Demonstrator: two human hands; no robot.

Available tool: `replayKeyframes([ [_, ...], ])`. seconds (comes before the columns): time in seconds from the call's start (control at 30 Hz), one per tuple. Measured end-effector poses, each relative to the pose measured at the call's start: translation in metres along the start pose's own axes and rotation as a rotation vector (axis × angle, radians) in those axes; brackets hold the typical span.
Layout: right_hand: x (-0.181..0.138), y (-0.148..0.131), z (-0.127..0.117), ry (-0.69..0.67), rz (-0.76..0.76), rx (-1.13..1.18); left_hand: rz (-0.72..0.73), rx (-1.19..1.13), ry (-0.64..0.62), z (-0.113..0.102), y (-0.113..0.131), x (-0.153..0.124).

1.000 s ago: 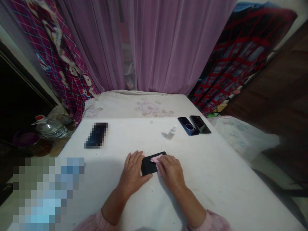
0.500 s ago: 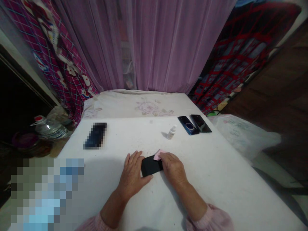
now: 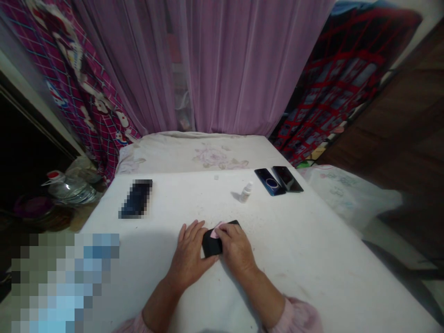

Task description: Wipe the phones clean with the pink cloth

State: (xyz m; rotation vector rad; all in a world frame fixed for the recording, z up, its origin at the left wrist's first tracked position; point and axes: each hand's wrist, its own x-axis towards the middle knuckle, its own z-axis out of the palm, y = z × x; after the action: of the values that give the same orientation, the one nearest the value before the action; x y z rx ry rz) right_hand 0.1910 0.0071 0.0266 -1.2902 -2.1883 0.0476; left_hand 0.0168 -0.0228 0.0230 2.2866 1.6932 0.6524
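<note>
A black phone (image 3: pixel 212 244) lies flat on the white table (image 3: pixel 312 259) in front of me. My left hand (image 3: pixel 189 254) rests flat beside its left edge, fingers stretched out, thumb against the near side. My right hand (image 3: pixel 236 247) lies on top of the phone, fingers pressed down on a small pink cloth (image 3: pixel 217 230) that peeks out from under the fingertips. Most of the cloth and the phone's right half are hidden by this hand.
A small white dropper bottle (image 3: pixel 245 192) lies further back. Two dark phones (image 3: pixel 278 180) lie side by side at the back right, another blurred dark phone (image 3: pixel 136 199) at the back left. Purple curtains (image 3: pixel 222 64) hang behind. A plastic water jug (image 3: pixel 67 187) stands off the left edge.
My right hand has slid the pink cloth leftward across the phone, from its right end toward the middle. The left hand has stayed at the phone's left edge.
</note>
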Motion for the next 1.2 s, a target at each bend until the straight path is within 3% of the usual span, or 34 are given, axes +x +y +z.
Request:
replayKeyframes([
  [0.2, -0.001, 0.032, -0.014, 0.029, 0.170, -0.087, 0.007, -0.008, 0.003, 0.002, -0.001, 0.000],
  [0.5, 0.007, -0.006, -0.003, -0.038, 0.108, 0.013, 0.014, -0.007, -0.007, -0.001, 0.000, 0.001],
  [0.63, 0.006, -0.001, -0.005, -0.010, 0.103, 0.096, 0.003, -0.015, -0.009, -0.001, -0.001, 0.001],
  [0.83, 0.005, 0.018, -0.010, 0.039, 0.185, 0.048, 0.007, -0.014, -0.011, 0.001, -0.002, 0.001],
  [1.07, 0.009, -0.012, -0.002, -0.003, 0.099, 0.080, 0.008, -0.003, -0.026, -0.002, 0.000, 0.001],
  [1.2, 0.008, -0.008, -0.004, -0.017, 0.091, 0.080, 0.005, 0.001, -0.024, -0.003, 0.001, 0.001],
])
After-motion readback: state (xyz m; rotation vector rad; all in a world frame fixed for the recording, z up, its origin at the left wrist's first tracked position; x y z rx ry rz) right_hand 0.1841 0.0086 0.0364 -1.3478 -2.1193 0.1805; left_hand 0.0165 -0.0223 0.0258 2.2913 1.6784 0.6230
